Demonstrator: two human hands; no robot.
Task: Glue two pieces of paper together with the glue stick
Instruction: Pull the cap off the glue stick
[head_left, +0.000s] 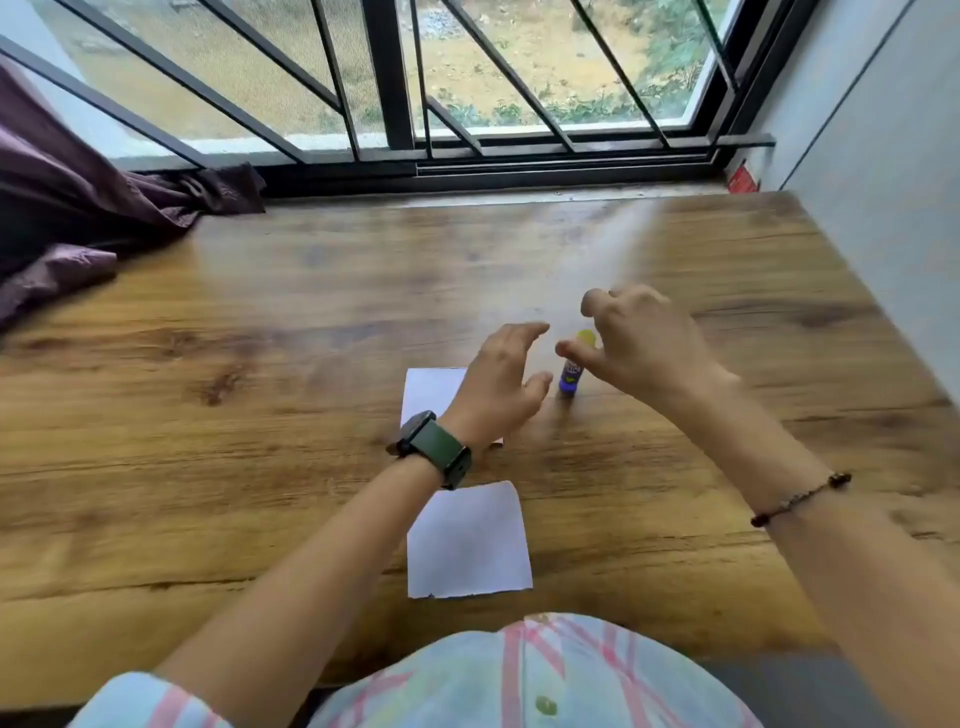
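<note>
Wooden table (260, 322) lies bare beyond both hands, glue stick (572, 373) between.

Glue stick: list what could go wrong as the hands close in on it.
1. The glue stick stands upright on a narrow base; the right hand, blurred with motion, could knock it over so it rolls across the table.
2. The left hand and wrist hover over the far paper and could drag or crease it.
3. The cap looks still on; glue cannot go on yet.
</note>
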